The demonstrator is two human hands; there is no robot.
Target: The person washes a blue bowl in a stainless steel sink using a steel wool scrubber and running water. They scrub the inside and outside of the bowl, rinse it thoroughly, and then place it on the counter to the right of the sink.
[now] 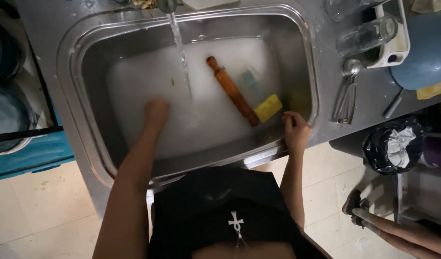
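A steel sink (pixel 86 52) is full of white foamy water. A stream of water (pixel 179 43) runs down from the tap into it. My left hand (pixel 156 111) is dipped into the foam, its fingers hidden beneath it. My right hand (pixel 295 130) rests on the sink's front right rim, fingers curled over the edge. A wooden rolling pin (pixel 231 90) floats diagonally in the suds between the hands. A yellow sponge (pixel 268 108) lies beside its near end, close to my right hand. A pale blue-green object (pixel 250 76) floats by the pin.
On the counter to the right lie metal tongs (pixel 346 93), a clear glass (pixel 367 34) on a white rack and a blue pan (pixel 424 52). A black bin bag (pixel 392 144) stands below. Another person's foot (pixel 356 207) is at lower right. A blue crate (pixel 28 153) stands left.
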